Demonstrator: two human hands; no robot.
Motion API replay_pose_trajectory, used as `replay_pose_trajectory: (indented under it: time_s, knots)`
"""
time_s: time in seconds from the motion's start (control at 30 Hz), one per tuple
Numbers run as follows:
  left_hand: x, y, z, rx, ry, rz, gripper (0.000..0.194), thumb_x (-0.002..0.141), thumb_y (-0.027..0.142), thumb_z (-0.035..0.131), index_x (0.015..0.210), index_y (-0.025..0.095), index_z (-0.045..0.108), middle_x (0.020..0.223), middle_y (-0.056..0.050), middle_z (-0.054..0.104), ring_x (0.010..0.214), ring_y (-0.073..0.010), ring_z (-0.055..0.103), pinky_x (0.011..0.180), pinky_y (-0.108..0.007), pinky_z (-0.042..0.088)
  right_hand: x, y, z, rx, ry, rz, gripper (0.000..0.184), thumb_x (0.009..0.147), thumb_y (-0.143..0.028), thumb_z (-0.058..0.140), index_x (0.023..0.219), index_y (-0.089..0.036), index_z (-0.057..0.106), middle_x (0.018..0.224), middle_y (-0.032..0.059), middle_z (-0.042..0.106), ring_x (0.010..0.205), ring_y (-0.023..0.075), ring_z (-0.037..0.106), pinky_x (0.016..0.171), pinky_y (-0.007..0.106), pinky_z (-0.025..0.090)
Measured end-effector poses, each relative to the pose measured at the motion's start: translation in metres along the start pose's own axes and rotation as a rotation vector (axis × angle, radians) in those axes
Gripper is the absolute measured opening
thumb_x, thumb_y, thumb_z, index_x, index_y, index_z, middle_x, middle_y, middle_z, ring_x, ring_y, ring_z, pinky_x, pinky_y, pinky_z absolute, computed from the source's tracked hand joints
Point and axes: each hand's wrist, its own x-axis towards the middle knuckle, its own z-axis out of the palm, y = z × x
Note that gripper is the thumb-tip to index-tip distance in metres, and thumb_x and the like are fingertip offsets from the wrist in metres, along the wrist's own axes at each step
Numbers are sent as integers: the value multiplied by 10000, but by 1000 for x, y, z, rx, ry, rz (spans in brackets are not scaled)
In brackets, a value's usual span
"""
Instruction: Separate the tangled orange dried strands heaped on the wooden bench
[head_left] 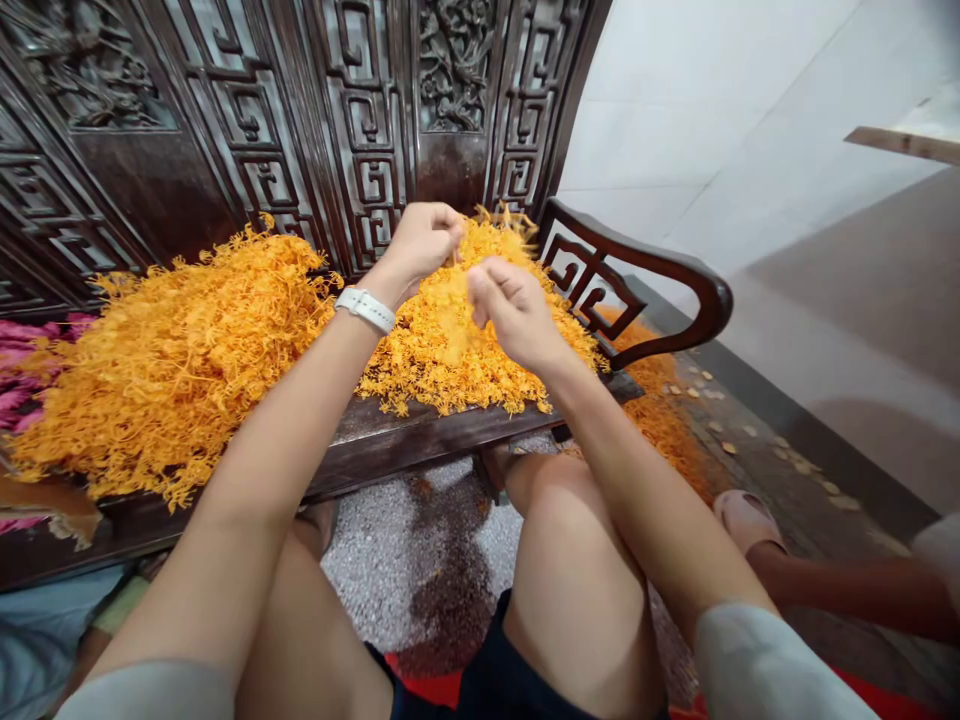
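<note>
My left hand (pixel 431 240), with a pale watch strap (pixel 365 308) on its wrist, is closed, thumb and fingertips pinched together. My right hand (pixel 511 308) is also closed in a pinch, a little lower and to the right. Both hover over a heap of orange-yellow, spidery flower-like pieces (pixel 480 370) on the dark wooden bench (pixel 420 430). A blurred orange patch shows between the hands; whatever the fingertips grip is too small and smeared to make out.
A larger orange heap (pixel 202 350) lies to the left, with pink pieces (pixel 26 365) beyond it. The bench's carved backrest (pixel 367 130) and curved armrest (pixel 675 270) bound the heaps. More orange pieces (pixel 667 420) lie on the floor. Another person's foot (pixel 750 518) is at right.
</note>
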Motion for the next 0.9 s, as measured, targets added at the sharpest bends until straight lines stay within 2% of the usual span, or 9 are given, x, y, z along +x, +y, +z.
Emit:
replay_pose_trajectory:
  time_s: [0.1, 0.17, 0.23, 0.27, 0.37, 0.43, 0.63, 0.77, 0.9]
  knots:
    - [10, -20, -25, -12, 244, -82, 211, 865, 78, 652, 722, 199, 554, 704, -14, 545, 687, -135, 566, 619, -277, 430, -19, -35, 17, 162, -734, -20, 382, 1084, -506, 661, 852, -204, 696, 811, 27, 646, 788, 147, 608, 779, 285, 503]
    - [13, -29, -46, -129, 302, -200, 242, 870, 41, 608, 699, 198, 537, 705, -3, 523, 612, -111, 526, 577, -265, 398, -25, -43, 25, 290, -1272, 69, 331, 1069, -461, 699, 878, -196, 754, 840, 44, 730, 783, 150, 670, 766, 276, 524]
    - [12, -36, -64, -250, 308, -274, 249, 876, 33, 609, 700, 199, 550, 723, 0, 550, 576, -97, 509, 558, -256, 389, -21, -34, 27, 434, -1453, 171, 331, 1038, -480, 741, 906, -179, 774, 833, 52, 756, 721, 141, 680, 688, 257, 527]
    - [11, -37, -71, -292, 308, -284, 243, 888, 46, 624, 713, 203, 564, 737, -1, 577, 575, -97, 518, 559, -254, 395, -16, -25, 25, 525, -1340, 201, 348, 1019, -511, 759, 941, -172, 777, 814, 45, 750, 686, 130, 665, 648, 245, 519]
    - [10, -38, -77, -361, 327, -280, 217, 945, 104, 631, 762, 215, 597, 737, 1, 632, 573, -102, 547, 560, -255, 406, 6, 4, 12, 757, -515, 233, 429, 990, -614, 752, 1090, -197, 758, 786, -14, 697, 632, 90, 583, 590, 212, 484]
    - [9, -34, -74, -364, 328, -282, 199, 959, 137, 640, 780, 218, 610, 712, 2, 643, 574, -104, 563, 557, -253, 411, 15, 17, 4, 747, -163, 268, 427, 991, -623, 737, 1136, -221, 743, 795, -33, 664, 624, 82, 537, 578, 214, 462]
    - [2, -12, -60, -275, 109, -204, 233, 968, 251, 737, 784, 228, 595, 653, 14, 609, 591, -114, 615, 573, -228, 476, 6, 29, 3, 371, -74, 355, 389, 916, -541, 857, 1058, -213, 701, 746, -29, 627, 621, 97, 517, 575, 255, 422]
    - [-5, 2, -57, -201, -57, -109, 251, 1000, 254, 734, 783, 216, 613, 629, 6, 590, 583, -121, 625, 596, -238, 505, 5, 34, 6, 357, 123, 455, 508, 928, -706, 773, 1073, -245, 617, 752, -25, 636, 588, 104, 501, 557, 269, 420]
    - [-9, 2, -51, -116, -183, -5, 244, 988, 281, 800, 807, 186, 667, 632, -6, 621, 597, -129, 650, 634, -263, 535, 5, 37, -1, 435, 141, 465, 504, 926, -710, 767, 1065, -248, 621, 724, -28, 608, 591, 112, 477, 551, 271, 422]
